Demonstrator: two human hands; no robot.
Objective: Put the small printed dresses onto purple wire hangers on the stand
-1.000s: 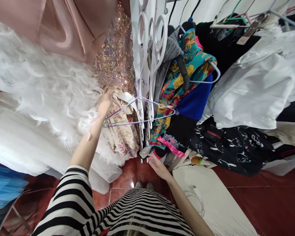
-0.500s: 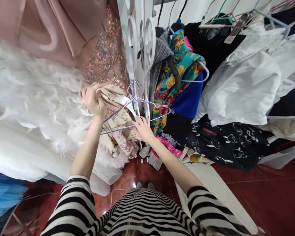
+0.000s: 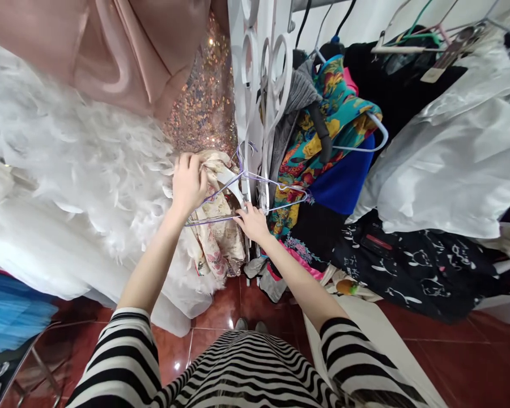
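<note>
My left hand [image 3: 189, 184] is closed on the upper edge of a cream floral garment [image 3: 215, 218], its fingers curled over the cloth. A smooth white piece that looks like a plastic hanger [image 3: 234, 187] slants out of the garment's neck. My right hand [image 3: 254, 222] pinches its lower end, with the fingers partly hiding the grip. Thin purple wire hangers [image 3: 276, 182] hang across the front of the garment, passing close to both hands. The garment's far side is hidden.
A white scrolled metal stand [image 3: 250, 73] rises behind the hands. White feathery dresses [image 3: 80, 147] and a sequined dress [image 3: 204, 96] hang at left. On the right hang a floral top [image 3: 310, 147] and white satin clothes [image 3: 446, 170]. A pale board [image 3: 365, 340] lies over the red tiled floor [image 3: 215, 317].
My left hand has moved right, nearer the white hanger, its fingers now lying over the garment's top edge. My right hand stays at the hanger's lower end. The view has shifted slightly.
</note>
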